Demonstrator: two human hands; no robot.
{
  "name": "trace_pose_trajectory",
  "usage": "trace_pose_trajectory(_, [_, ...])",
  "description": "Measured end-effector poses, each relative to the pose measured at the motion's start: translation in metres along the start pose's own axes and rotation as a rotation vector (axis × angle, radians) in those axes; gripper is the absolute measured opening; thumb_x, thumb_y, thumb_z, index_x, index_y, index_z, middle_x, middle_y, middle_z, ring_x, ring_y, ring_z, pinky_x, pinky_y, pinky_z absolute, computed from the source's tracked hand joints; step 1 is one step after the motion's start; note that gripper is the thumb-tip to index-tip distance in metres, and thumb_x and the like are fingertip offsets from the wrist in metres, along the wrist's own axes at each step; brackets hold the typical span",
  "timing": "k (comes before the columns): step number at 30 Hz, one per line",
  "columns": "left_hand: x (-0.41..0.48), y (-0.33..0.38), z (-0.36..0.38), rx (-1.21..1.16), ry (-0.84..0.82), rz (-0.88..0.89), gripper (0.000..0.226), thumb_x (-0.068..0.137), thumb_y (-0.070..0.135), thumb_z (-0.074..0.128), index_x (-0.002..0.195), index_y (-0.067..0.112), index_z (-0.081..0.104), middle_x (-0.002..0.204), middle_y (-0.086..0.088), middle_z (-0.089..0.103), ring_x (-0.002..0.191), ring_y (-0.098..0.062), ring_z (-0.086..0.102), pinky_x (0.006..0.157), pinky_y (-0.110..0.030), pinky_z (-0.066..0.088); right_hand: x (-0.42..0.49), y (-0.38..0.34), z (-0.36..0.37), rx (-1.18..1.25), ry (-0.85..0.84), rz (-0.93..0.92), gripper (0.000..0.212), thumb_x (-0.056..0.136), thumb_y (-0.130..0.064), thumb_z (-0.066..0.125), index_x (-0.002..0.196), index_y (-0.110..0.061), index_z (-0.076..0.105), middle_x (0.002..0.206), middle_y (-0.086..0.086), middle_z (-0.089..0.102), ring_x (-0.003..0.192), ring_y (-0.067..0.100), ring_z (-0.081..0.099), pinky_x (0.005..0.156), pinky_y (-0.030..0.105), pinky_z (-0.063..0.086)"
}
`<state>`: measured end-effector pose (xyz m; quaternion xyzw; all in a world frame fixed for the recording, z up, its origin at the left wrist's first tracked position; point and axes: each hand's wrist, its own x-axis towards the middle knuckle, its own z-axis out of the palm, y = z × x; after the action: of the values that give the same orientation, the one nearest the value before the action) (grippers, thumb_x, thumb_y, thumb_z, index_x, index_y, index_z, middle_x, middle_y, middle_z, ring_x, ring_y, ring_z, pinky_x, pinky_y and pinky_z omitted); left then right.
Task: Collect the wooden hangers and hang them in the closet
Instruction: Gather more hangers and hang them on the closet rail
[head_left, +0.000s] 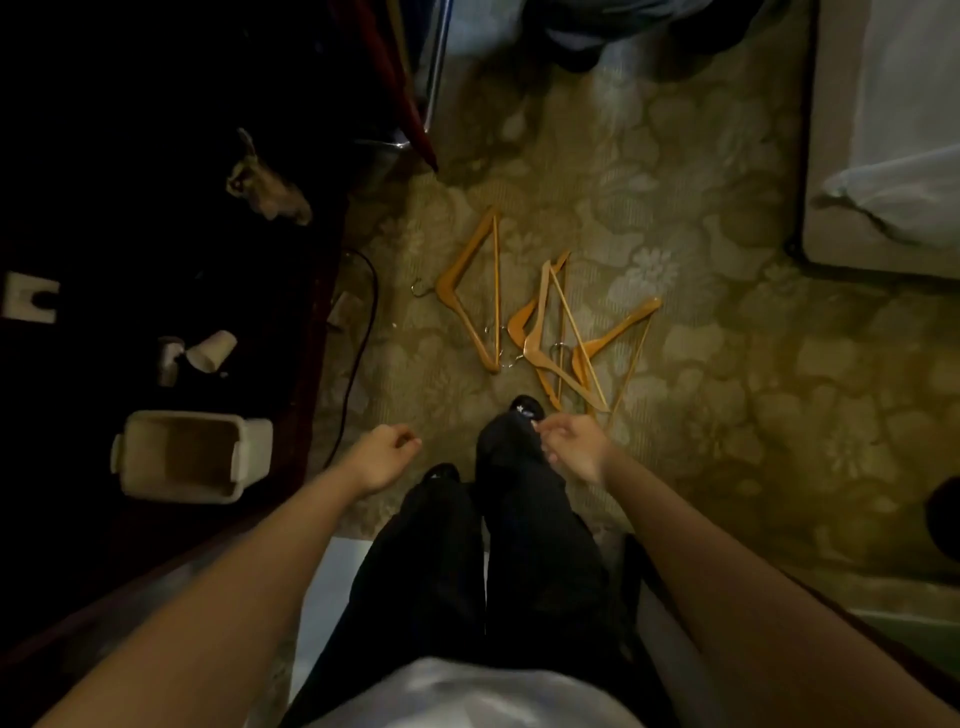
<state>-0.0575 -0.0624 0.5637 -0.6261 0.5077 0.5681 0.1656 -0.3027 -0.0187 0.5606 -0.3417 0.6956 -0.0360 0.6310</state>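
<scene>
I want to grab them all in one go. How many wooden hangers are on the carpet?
4, possibly more hidden in the overlap: one hanger lies apart on the left; three overlap in a pile just ahead of the right hand.

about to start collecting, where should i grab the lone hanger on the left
Grip the lone hanger at its wooden corner beside the hook, coming from above. It lies flat on the carpet, clear of the pile.
</scene>
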Motion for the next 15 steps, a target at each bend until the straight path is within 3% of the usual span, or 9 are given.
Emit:
trace_pose_trajectory(3, [0.050,0.048,0.011,-0.035,-0.034,0.042,0.027,0.098,0.018,0.042,0.114,0.003,0.058,0.096,-0.009,0.058,0.094,-0.024,0.057,0.080,-0.028,0.042,0.048,0.008,-0.031,-0.029,0.015,0.024,0.025,0.096,-0.010,0.042,0.108,0.002,0.061,0.080,0.006,0.058,0.085,0.025,0.055,0.083,0.034,0.044])
trace_pose_trajectory(6, [0.103,0.080,0.021,-0.053,-0.068,0.036,0.028,0.098,0.019,0.042,0.116,0.004,0.056,0.101,-0.011,0.059,0.096,-0.022,0.056,0.083,-0.028,0.042,0.098,0.014,-0.055,-0.011,0.033,0.064,0.023,0.094,-0.012,0.046,0.110,-0.007,0.062,0.100,0.010,0.063,0.097,0.025,0.059,0.092,0.038,0.047])
trace_pose_trajectory(11, [0.193,0.098,0.032,-0.048,-0.072,0.016,0.028,0.097,0.020,0.043,0.116,0.006,0.059,0.109,-0.015,0.063,0.105,-0.028,0.059,0.094,-0.036,0.045,0.182,0.026,-0.071,-0.078,-0.007,0.062,0.024,0.092,-0.011,0.050,0.110,-0.002,0.062,0.105,0.015,0.064,0.100,0.027,0.060,0.092,0.039,0.047])
trace_pose_trajectory(15, [0.272,0.085,0.046,-0.043,-0.081,0.005,0.023,0.096,0.019,0.046,0.107,0.006,0.062,0.102,-0.020,0.065,0.099,-0.033,0.061,0.081,-0.032,0.044,0.257,0.051,-0.071,-0.100,0.007,0.069,0.020,0.089,-0.007,0.053,0.101,0.002,0.065,0.096,0.015,0.063,0.091,0.023,0.056,0.089,0.036,0.046])
